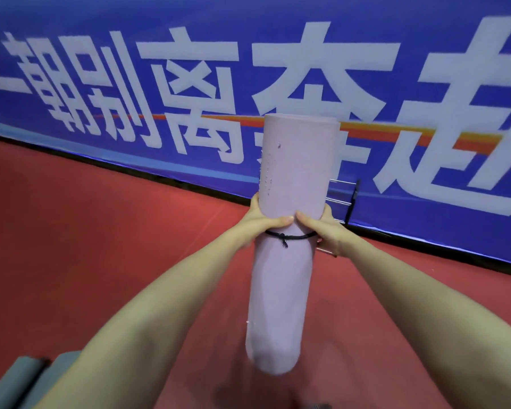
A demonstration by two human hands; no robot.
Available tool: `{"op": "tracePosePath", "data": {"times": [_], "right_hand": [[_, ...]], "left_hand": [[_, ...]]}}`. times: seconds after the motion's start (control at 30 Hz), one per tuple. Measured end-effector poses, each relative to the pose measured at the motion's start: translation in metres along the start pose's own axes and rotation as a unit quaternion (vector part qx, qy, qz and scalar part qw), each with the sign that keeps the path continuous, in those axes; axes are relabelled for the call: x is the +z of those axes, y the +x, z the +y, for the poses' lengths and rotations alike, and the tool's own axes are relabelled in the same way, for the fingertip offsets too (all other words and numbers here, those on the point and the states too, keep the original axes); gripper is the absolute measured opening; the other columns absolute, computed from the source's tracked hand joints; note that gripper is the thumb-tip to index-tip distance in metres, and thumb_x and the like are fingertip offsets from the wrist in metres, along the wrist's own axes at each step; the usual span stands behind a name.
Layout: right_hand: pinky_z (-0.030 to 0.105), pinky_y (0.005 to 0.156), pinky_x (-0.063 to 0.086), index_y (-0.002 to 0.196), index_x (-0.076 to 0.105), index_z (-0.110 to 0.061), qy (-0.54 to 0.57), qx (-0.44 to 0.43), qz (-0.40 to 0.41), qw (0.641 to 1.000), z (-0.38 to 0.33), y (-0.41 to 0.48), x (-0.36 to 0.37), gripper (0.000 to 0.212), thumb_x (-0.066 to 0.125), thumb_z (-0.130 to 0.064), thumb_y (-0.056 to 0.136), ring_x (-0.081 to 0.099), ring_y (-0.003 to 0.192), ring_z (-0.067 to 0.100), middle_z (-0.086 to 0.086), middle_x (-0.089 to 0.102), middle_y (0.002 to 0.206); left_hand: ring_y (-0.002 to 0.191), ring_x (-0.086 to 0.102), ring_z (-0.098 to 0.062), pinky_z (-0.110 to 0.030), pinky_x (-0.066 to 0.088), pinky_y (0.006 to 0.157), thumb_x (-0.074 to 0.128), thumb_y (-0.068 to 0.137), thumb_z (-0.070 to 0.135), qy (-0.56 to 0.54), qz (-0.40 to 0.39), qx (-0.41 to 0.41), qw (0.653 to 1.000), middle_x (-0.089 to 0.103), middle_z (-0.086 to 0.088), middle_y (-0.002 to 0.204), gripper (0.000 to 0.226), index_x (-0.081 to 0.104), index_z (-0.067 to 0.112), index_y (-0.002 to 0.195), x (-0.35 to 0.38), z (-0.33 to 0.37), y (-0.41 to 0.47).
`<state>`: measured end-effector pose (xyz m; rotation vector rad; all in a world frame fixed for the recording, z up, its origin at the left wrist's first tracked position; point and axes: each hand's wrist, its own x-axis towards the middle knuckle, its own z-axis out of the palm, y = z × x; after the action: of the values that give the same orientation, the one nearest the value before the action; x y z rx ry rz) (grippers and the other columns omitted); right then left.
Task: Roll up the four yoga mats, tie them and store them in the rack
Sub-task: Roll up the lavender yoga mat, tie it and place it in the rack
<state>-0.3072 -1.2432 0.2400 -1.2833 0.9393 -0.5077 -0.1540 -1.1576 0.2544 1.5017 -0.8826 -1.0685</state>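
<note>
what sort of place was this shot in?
Probably an indoor sports hall or gym: a red sports-type floor, a long blue banner with big white characters along the wall, and a rolled, tied pink yoga mat near a metal rack.

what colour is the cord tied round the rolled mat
Black, knotted round the pale pink rolled mat; the cord shows best in the head view.

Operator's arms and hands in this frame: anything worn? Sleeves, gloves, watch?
Nothing worn that shows. Left hand and right hand are bare: no gloves, no rings visible. Forearms are bare to the frame edge, with no sleeves, watch, wristband, cables or markings.
</note>
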Motion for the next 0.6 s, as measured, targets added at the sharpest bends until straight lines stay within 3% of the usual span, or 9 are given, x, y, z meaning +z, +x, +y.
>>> {"op": "tracePosePath", "data": {"times": [0.1,0.17,0.23,0.4,0.5,0.6], "right_hand": [[0.034,0.081,0.045,0.143,0.015,-0.025,-0.002,-0.007,-0.007,1.000,-0.016,0.056,-0.001,0.082,0.069,-0.032,0.083,0.052,0.108,0.016,-0.005,0.047,0.134],[0.030,0.076,0.045,0.146,0.012,-0.024,-0.009,-0.023,-0.018,1.000,-0.029,0.097,-0.002,0.087,0.070,-0.030,0.082,0.052,0.108,0.016,-0.002,0.047,0.134],[0.030,0.079,0.044,0.147,0.011,-0.025,-0.001,-0.037,-0.030,0.999,-0.043,0.141,-0.008,0.092,0.074,-0.028,0.080,0.052,0.109,0.016,-0.003,0.047,0.131],[0.029,0.089,0.045,0.144,0.011,-0.030,0.020,-0.077,-0.040,0.996,-0.075,0.239,-0.032,0.114,0.087,-0.023,0.059,0.049,0.118,0.015,-0.001,0.042,0.138],[0.027,0.086,0.045,0.142,0.015,-0.028,0.014,-0.091,-0.022,0.995,-0.094,0.294,-0.047,0.114,0.083,-0.024,0.051,0.048,0.118,0.014,-0.001,0.043,0.136],[0.037,0.099,0.044,0.142,0.014,-0.024,0.001,-0.090,-0.001,0.996,-0.112,0.346,-0.060,0.129,0.090,-0.031,0.038,0.046,0.122,0.016,0.000,0.042,0.137]], "left_hand": [[0.118,0.051,-0.009,-0.026,0.046,0.094,0.089,0.047,0.028,0.005,-0.008,-0.012,1.000,0.047,0.006,0.137,0.120,0.020,0.019,0.146,-0.016,0.008,0.058],[0.113,0.052,-0.009,-0.023,0.048,0.081,0.086,0.066,0.016,-0.004,-0.001,-0.025,1.000,0.048,0.007,0.137,0.103,0.020,0.022,0.145,-0.025,0.013,0.100],[0.110,0.053,-0.010,-0.025,0.047,0.076,0.078,0.075,0.009,-0.016,0.003,-0.035,0.999,0.050,0.009,0.134,0.092,0.021,0.026,0.145,-0.034,0.018,0.145],[0.110,0.047,-0.009,-0.021,0.036,0.064,0.075,0.078,0.005,0.002,-0.012,-0.068,0.998,0.046,0.015,0.130,0.092,0.018,0.034,0.144,-0.042,0.048,0.247],[0.120,0.048,-0.015,-0.027,0.043,0.069,0.080,0.069,0.003,0.010,-0.031,-0.069,0.997,0.049,0.015,0.130,0.101,0.020,0.039,0.141,-0.047,0.060,0.314],[0.120,0.047,-0.014,-0.036,0.045,0.078,0.084,0.054,0.010,0.039,-0.044,-0.063,0.996,0.048,0.017,0.132,0.107,0.025,0.043,0.137,-0.051,0.071,0.369]]}}
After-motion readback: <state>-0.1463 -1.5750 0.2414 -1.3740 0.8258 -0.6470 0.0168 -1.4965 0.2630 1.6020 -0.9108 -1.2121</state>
